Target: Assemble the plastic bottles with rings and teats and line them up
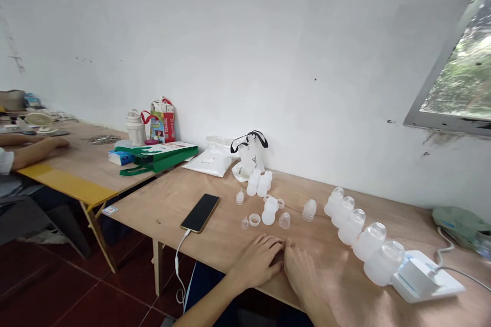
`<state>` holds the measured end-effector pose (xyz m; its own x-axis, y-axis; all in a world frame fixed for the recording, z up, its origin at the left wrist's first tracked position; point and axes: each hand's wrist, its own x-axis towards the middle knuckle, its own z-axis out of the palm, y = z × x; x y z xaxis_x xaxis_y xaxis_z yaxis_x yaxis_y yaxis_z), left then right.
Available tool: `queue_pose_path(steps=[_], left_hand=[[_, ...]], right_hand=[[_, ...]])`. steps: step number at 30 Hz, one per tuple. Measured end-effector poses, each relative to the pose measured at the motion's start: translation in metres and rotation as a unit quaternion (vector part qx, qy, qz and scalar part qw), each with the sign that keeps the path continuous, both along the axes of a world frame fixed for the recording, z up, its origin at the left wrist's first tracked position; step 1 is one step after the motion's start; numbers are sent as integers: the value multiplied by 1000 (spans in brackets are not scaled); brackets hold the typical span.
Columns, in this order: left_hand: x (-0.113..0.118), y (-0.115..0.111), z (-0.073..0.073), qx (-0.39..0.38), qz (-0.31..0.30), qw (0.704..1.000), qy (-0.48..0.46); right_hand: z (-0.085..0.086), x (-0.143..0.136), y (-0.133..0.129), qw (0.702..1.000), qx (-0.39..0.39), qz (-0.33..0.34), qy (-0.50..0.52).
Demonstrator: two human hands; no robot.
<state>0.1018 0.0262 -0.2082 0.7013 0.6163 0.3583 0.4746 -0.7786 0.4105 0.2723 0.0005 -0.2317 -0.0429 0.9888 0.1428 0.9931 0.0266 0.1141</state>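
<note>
Head view: the left hand [258, 261] and the right hand [303, 272] lie palm-down on the wooden table [337, 276], fingers loosely spread and gripping nothing, with their fingertips touching each other near the table's front edge. At about twelve o'clock from the fingertips stand a small upright bottle [269, 211], a clear cap [284, 220], a ring [254, 219] and a tiny nozzle [245, 223], all near but apart from the hands. At ten o'clock a black phone [200, 212] lies flat with a white cable [178, 260] hanging over the edge. At two o'clock a row of translucent bottles [358, 230] runs diagonally toward a white scale [425, 278] at three o'clock. Farther off at eleven o'clock sit a green bag [159, 158] and another person's arm [36, 150] on a neighbouring table [72, 184].
</note>
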Motion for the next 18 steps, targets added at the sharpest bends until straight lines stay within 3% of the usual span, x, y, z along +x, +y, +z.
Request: queue_pose_path(steps=[9,18], left_hand=[[-13,15,2,2,37,999,-10],[-13,15,3,-10,42,999,-11]], right_hand=[[22,-16,2,999,9,40,-4],[9,-20,11,996,54,37,61]])
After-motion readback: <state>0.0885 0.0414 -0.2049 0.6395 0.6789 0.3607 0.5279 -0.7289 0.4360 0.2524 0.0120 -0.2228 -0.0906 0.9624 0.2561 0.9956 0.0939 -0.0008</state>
